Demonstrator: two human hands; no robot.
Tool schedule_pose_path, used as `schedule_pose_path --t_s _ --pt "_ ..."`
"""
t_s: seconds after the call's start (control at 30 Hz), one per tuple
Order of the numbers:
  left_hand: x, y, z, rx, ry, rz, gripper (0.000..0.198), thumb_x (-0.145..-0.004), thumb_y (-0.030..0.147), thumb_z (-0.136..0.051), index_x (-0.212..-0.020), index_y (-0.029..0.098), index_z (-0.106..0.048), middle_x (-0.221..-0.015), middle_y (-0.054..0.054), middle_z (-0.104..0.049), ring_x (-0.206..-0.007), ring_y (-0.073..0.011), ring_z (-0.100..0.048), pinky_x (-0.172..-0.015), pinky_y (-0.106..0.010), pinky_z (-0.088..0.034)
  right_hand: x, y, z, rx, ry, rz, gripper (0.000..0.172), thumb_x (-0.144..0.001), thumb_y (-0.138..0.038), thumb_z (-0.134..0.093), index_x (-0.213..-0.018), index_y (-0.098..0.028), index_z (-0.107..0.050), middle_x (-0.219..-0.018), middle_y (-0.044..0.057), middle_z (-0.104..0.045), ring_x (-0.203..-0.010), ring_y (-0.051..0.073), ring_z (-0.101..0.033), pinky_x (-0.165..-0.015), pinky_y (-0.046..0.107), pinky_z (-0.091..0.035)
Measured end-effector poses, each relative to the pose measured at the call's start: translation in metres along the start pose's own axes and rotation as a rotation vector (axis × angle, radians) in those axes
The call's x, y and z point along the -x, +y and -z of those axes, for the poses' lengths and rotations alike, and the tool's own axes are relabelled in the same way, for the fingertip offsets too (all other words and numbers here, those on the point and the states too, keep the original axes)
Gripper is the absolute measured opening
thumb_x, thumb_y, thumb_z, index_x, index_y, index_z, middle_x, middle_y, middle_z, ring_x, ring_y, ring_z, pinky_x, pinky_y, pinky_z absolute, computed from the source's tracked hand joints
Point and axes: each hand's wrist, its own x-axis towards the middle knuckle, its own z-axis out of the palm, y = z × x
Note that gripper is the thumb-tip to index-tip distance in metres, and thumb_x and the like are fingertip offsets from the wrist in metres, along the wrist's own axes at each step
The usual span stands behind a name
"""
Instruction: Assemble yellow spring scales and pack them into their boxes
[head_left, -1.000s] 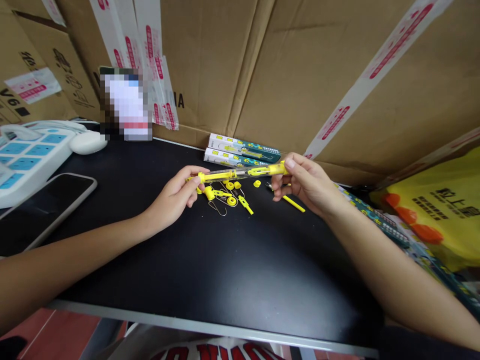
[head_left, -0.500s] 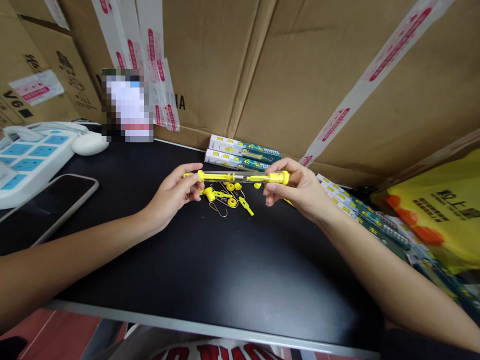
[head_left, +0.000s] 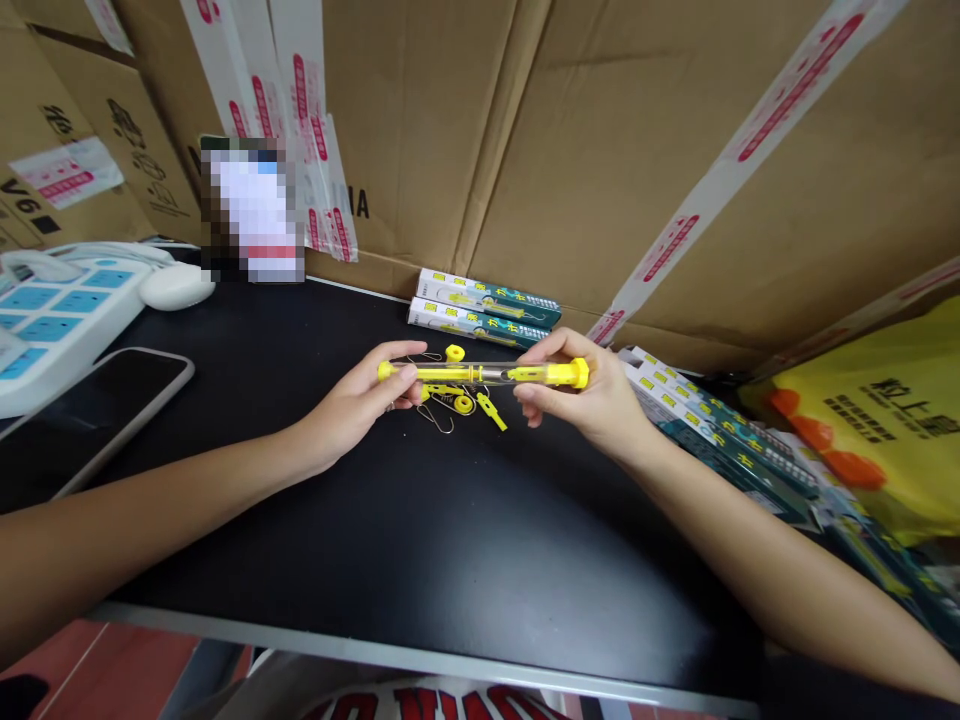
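Two hands [head_left: 358, 402] [head_left: 596, 400], one tube [head_left: 480, 373], one phone [head_left: 112, 400], one power strip [head_left: 60, 310].

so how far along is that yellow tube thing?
Looks done: the clear tube has yellow pieces inside it and a yellow cap on each end. In hand: the left hand pinches one end and the right hand the other, with the tube level above the black table. Left, seemingly: loose yellow parts and a wire clip lie unfitted beneath it.
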Motion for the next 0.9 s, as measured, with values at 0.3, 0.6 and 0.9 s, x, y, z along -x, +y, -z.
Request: schedule_pose_path --t_s 0.3,0.6,0.9 --pt "-0.002 0.005 0.001 0.060 0.034 -0.038 0.017 -0.090 0.033 -0.058 -0.098 0.018 -0.055 -0.075 0.003 -0.056 -0.075 -0.0103 -0.055 -0.080 -0.027 -0.045 -0.003 0.004 0.014 -0.130 -0.026 -0.087 0.033 -0.083 -0.049 -0.064 -0.098 -0.023 -0.050 -0.061 -0.006 -0.056 -0.044 0.009 -0.052 -0.035 0.020 -0.047" --pt "-0.003 0.005 0.000 0.067 0.058 -0.033 0.018 -0.089 0.034 -0.059 -0.099 0.019 -0.056 -0.075 0.003 -0.056 -0.075 -0.0102 -0.055 -0.080 -0.026 -0.046 -0.005 -0.003 0.015 -0.053 -0.008 -0.006 0.026 -0.081 -0.039 -0.069 -0.090 -0.023 -0.051 -0.067 -0.004 -0.054 -0.054 0.009 -0.053 -0.046 0.022 -0.051" --pt "-0.002 0.005 0.001 0.030 0.070 -0.055 0.020 -0.087 0.036 -0.061 -0.098 0.020 -0.056 -0.075 0.003 -0.056 -0.075 -0.0106 -0.055 -0.080 -0.027 -0.046 -0.006 -0.005 0.015 0.034 -0.025 0.041 0.029 -0.079 -0.040 -0.071 -0.090 -0.022 -0.050 -0.076 -0.002 -0.057 -0.059 0.009 -0.057 -0.049 0.021 -0.052"
